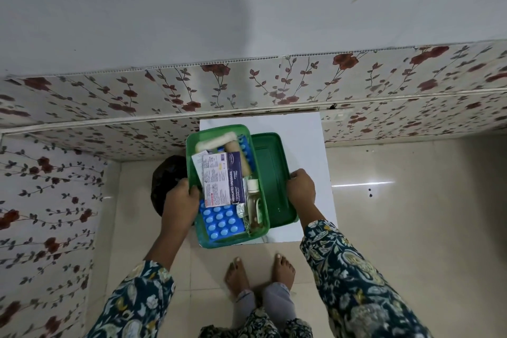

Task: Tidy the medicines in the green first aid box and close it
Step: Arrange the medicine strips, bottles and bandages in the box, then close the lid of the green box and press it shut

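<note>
The green first aid box [192, 162] stands uncovered on a small white table [307, 145]. Inside lie a medicated dressings carton [222, 180], a blue blister strip [220, 223], a small clear bottle [253, 206], bandage rolls [216, 138] and a foil strip. My left hand [179, 200] grips the box's left rim. The green lid [271, 173] lies flat to the right of the box, partly under it. My right hand [300, 186] holds the lid's right edge.
A dark round object [164, 175] sits on the floor left of the table. Floral-papered walls close in behind and to the left. Beige floor tiles stretch to the right. My bare feet [259, 273] stand just in front of the table.
</note>
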